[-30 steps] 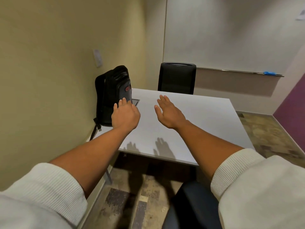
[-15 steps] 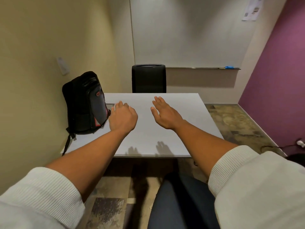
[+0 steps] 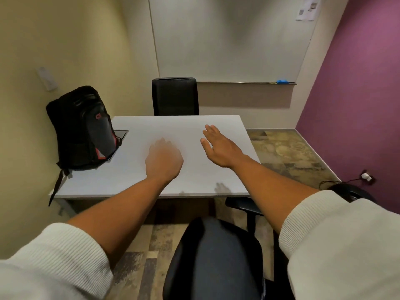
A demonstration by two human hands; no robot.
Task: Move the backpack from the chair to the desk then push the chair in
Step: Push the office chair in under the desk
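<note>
A black backpack [image 3: 81, 128] with red trim stands upright on the left end of the white desk [image 3: 194, 131], against the beige wall. My left hand [image 3: 163, 160] hovers over the desk's middle, blurred, fingers curled down and holding nothing, well right of the backpack. My right hand [image 3: 220, 146] is over the desk's right half, fingers spread and empty. The dark chair seat [image 3: 213, 258] is below me, pulled out from the desk's near edge, with its armrest [image 3: 243, 205] under the desk's right corner.
A second black chair [image 3: 175, 96] is tucked in at the desk's far side. A cable cutout [image 3: 121, 134] sits in the desk beside the backpack. A purple wall is on the right, with a plug and cord [image 3: 365, 176] on the floor.
My left hand has drawn away from the backpack toward the desk's middle. The view has swung right and back, so more of the near chair and the purple wall shows.
</note>
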